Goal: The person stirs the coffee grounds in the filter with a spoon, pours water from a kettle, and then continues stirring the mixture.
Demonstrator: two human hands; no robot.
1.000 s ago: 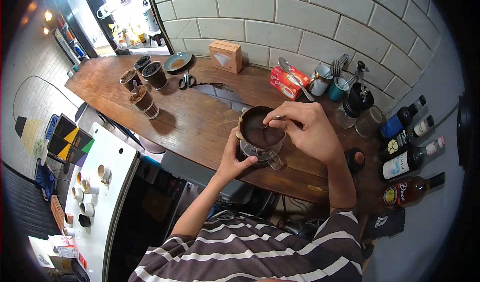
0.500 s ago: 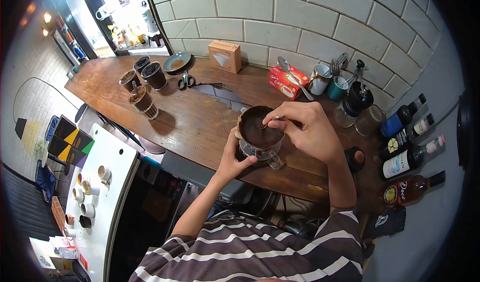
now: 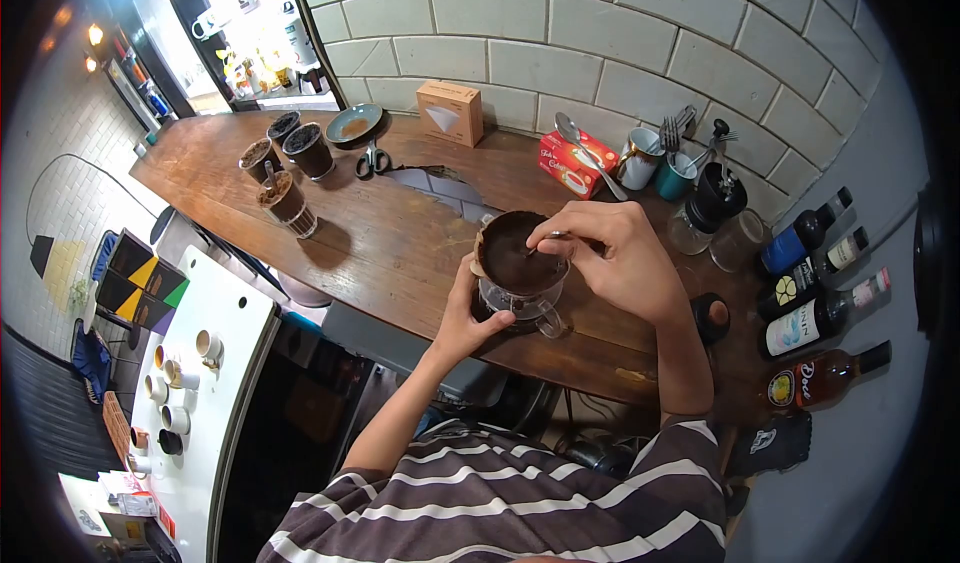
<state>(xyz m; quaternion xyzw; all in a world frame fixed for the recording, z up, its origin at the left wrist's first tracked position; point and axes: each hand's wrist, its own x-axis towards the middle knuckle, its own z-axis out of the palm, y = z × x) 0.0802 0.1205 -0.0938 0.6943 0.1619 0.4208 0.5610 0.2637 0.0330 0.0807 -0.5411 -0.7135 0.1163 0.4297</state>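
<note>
A coffee dripper point(image 3: 508, 281) full of dark, wet coffee sits over a clear glass server point(image 3: 547, 321) near the counter's front edge. From the left, my left hand point(image 3: 466, 325) is closed around the server just below the dripper, its thumb across the front. My right hand point(image 3: 622, 261) hangs above the right rim and pinches the handle of a thin metal spoon point(image 3: 557, 235). The spoon's lower end dips into the coffee and is hidden there.
Glasses of brown grounds point(image 3: 288, 206), scissors point(image 3: 373, 161) and a plate point(image 3: 355, 123) stand to the left. Behind are a filter box point(image 3: 449, 113), a red box point(image 3: 577, 168) and utensil cups point(image 3: 676, 175). A grinder point(image 3: 716, 195) and several bottles point(image 3: 800, 328) line the right.
The spoon has shifted slightly in the coffee, with a small movement of my right fingers. My left hand and the server stay where they were.
</note>
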